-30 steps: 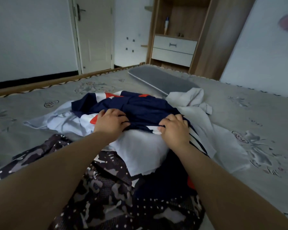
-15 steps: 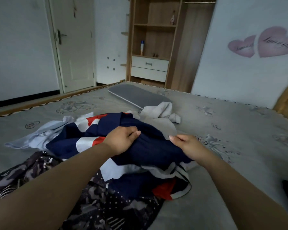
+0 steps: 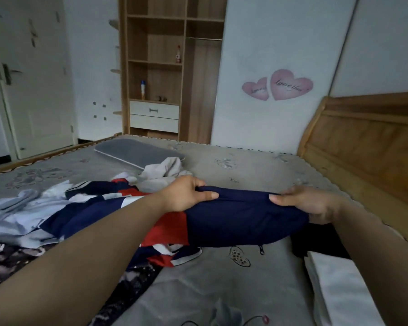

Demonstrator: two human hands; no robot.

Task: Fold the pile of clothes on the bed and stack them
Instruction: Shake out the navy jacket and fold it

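Head view: your left hand (image 3: 186,194) and right hand (image 3: 309,203) each pinch the navy garment (image 3: 240,222) at frame centre, above the grey bed (image 3: 222,290), clothes pile (image 3: 33,208) at left.

The jacket (image 3: 233,222) is showing deep navy across its main panel, with red and white blocks breaking in along its left side. Beside it a pale blue-grey shirt (image 3: 21,208) is lying crumpled, and a dark garment (image 3: 5,262) below is flashing a speckled white print. The cream top (image 3: 165,170) behind is reading off-white. The bed (image 3: 222,278) cover is coming through grey with a faint floral pattern, and a folded white cloth (image 3: 339,290) is sitting at the right. Two pink hearts (image 3: 278,85) are glowing on the white wall.
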